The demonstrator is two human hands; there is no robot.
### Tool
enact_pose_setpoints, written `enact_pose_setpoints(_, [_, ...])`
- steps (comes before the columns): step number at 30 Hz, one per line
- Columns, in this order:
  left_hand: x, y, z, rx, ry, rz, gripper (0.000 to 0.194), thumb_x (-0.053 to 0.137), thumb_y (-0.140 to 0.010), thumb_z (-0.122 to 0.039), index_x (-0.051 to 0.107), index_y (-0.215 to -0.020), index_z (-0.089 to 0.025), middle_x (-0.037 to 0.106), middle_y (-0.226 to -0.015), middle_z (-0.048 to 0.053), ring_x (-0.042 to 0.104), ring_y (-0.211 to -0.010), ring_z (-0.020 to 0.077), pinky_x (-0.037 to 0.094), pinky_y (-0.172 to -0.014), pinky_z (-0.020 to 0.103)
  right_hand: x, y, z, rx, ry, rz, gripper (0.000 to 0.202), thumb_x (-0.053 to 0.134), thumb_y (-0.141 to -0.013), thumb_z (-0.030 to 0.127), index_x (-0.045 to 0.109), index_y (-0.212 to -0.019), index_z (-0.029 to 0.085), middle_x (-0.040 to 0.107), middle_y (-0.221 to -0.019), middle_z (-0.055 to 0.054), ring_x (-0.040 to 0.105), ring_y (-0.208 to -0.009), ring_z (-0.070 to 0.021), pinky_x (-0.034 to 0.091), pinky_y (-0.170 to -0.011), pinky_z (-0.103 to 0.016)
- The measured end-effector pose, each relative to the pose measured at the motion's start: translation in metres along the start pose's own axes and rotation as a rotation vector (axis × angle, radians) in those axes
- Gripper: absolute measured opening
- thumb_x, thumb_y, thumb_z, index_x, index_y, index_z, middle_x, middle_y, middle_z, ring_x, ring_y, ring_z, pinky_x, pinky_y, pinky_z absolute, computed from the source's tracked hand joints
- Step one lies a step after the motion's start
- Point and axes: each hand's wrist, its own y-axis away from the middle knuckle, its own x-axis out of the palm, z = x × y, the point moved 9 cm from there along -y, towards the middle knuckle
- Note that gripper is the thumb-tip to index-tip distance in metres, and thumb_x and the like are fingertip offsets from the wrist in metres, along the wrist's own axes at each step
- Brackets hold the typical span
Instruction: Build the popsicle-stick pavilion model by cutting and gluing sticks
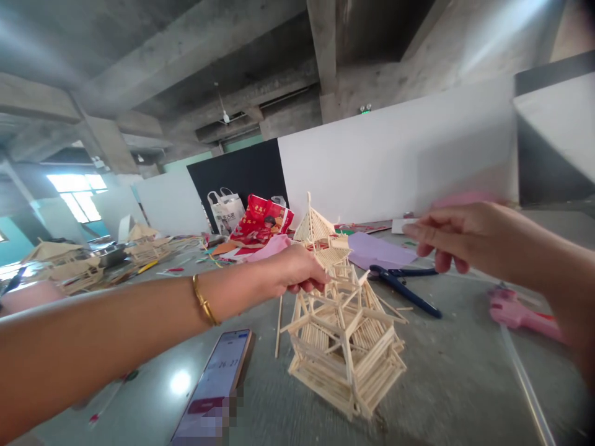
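Tower of pale wooden sticks [346,347], standing on the grey table [441,378] right in the middle, and the action is all up at its top! The left hand [302,269] comes in across the view, a gold bracelet [203,300] at the wrist, its fingers curled tight on the upper sticks of that frame. Below that grip, the tiers open out into a wide, many-sided base with slatted walls. Higher in view, just beyond the knuckles, rises a pointed stick roof [316,226].

Over to the right hand [458,238], raised in the air, well apart from the tower, fingers bent and thumb close to them. It's a blurry one, so I can't tell whether anything sits in that narrow pinch.

Between tower and right forearm lie dark blue scissors [409,290], with a pink glue gun [523,314] near that arm. A purple sheet [381,251] spreads out behind. On the near left, a phone [216,378] lies face up with digits lit on its screen, and a loose stick [278,328] rests between it and the tower. At the back, a red bag [263,220] leans beside a white bag [227,210].
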Motion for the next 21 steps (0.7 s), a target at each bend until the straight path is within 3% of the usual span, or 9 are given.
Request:
enact_pose_setpoints(10, [0.010, 0.007, -0.002, 0.076, 0.077, 0.008, 0.028, 0.064, -0.062, -0.028, 0.054, -0.087, -0.019, 0.061, -0.061, -0.002, 0.041, -0.041, 0.0052, 0.019, -0.035, 0.017, 0.001, -0.002, 0.000, -0.083, -0.002, -0.006, 0.055, 0.037, -0.077, 0.069, 0.060, -0.075, 0.019, 0.060, -0.056, -0.002, 0.050, -0.045, -0.0080, 0.036, -0.043, -0.022])
enact_pose_setpoints(15, [0.013, 0.011, -0.005, 0.069, 0.072, -0.037, 0.036, 0.065, -0.063, -0.030, 0.051, -0.094, -0.019, 0.061, -0.062, 0.000, 0.038, -0.038, 0.0051, 0.017, -0.034, 0.018, -0.001, 0.007, 0.017, -0.137, 0.003, 0.009, 0.051, 0.037, -0.078, 0.067, 0.059, -0.076, 0.021, 0.062, -0.061, 0.000, 0.051, -0.048, -0.0078, 0.035, -0.044, -0.021])
enact_pose_setpoints(21, [0.010, 0.015, -0.012, 0.106, 0.115, -0.053, 0.023, 0.060, -0.068, -0.027, 0.057, -0.089, -0.018, 0.056, -0.062, -0.002, 0.038, -0.039, 0.0029, 0.018, -0.034, 0.016, 0.007, 0.009, 0.029, -0.139, 0.041, 0.021, 0.044, 0.041, -0.080, 0.058, 0.058, -0.070, 0.018, 0.059, -0.054, 0.000, 0.050, -0.044, -0.0075, 0.035, -0.046, -0.020])
